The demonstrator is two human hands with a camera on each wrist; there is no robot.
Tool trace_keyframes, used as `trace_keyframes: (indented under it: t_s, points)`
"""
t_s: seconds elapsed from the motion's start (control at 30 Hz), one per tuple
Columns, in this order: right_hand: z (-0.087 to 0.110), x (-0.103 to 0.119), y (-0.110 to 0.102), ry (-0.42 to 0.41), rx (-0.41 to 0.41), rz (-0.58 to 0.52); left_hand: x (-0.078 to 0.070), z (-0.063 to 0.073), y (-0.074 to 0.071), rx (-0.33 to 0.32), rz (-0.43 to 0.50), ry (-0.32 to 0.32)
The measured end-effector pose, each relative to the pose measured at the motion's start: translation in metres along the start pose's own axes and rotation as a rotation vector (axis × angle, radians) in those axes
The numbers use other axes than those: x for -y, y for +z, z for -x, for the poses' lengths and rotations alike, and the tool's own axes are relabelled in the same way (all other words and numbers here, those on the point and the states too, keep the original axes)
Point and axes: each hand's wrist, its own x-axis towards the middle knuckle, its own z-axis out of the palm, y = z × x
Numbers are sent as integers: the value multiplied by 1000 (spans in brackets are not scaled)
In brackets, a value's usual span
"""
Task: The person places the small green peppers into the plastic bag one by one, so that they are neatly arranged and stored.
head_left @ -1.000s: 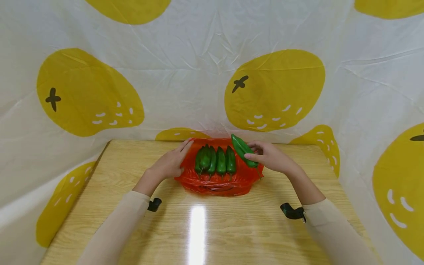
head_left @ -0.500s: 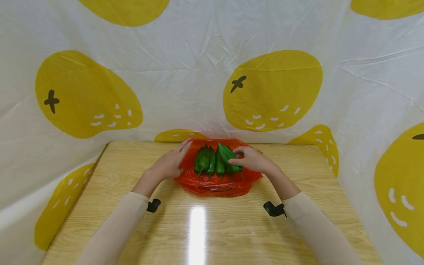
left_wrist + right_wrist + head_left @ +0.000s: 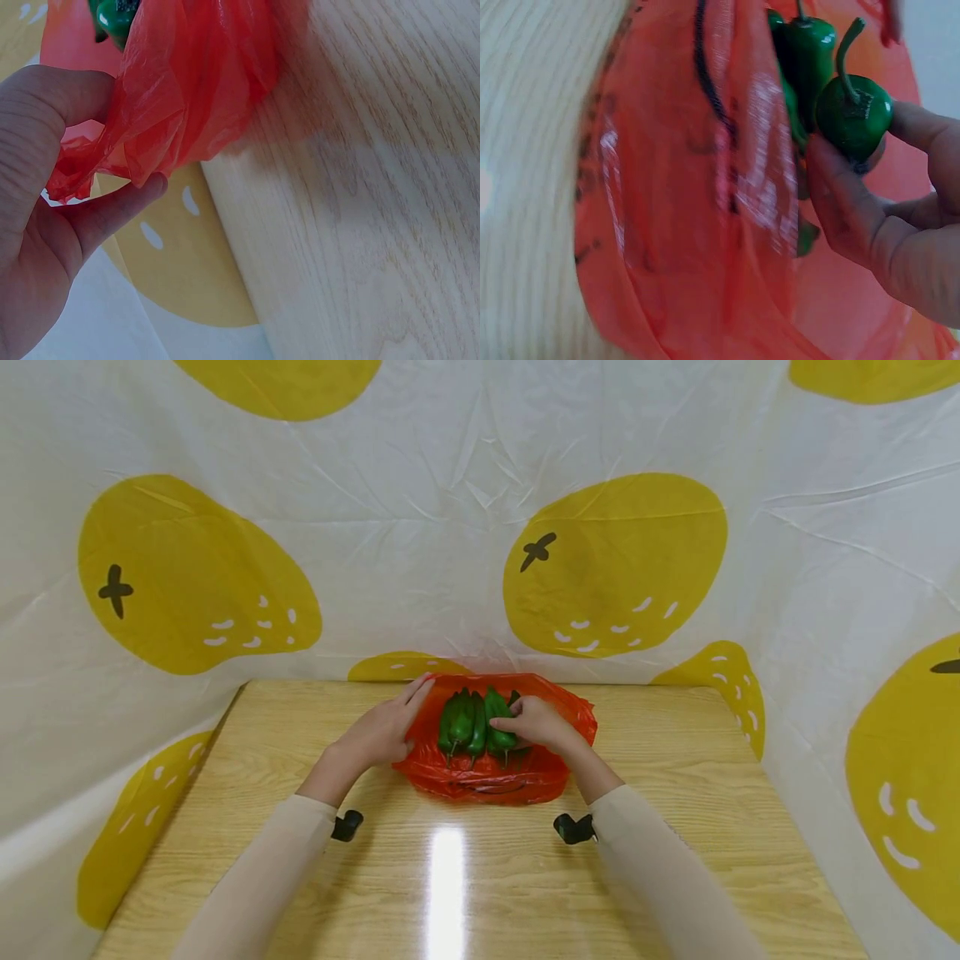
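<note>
A red plastic bag point(image 3: 491, 789) lies with its mouth spread wide at the back of the table. My left hand point(image 3: 378, 732) holds its left edge; in the left wrist view the bag's film point(image 3: 187, 97) passes between thumb and finger. My right hand point(image 3: 543, 725) pinches a green pepper point(image 3: 853, 120) around its body, stem toward me, over the other peppers in the bag. Several green peppers point(image 3: 459, 722) lie side by side there, stems toward the front. One under the right hand is partly hidden.
The wooden table point(image 3: 510, 885) reaches toward me, with a bright light reflection in front of the bag. A white cloth point(image 3: 420, 568) printed with big yellow fruit hangs right behind the table and along its sides.
My right hand has carried the pepper leftward, from the bag's right edge to over the row of peppers, and the pepper has turned more upright in view. The left hand stays put.
</note>
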Motion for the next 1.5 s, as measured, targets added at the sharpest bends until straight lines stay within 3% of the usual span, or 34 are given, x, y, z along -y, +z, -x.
trace_keyframes:
  t_s: [0.2, 0.6, 1.0, 1.5]
  points:
    - [-9, 3, 12, 20, -61, -18, 0, 0, 0, -2, 0, -2]
    - [-21, 2, 21, 17, -102, 29, -1, -1, 3, 5, 5, -9]
    - [-17, 3, 30, 31, -100, 42, -2, 0, 3, 16, 7, 5]
    - [-16, 3, 23, 26, -99, 16, 1, -3, 2, 1, -8, 7]
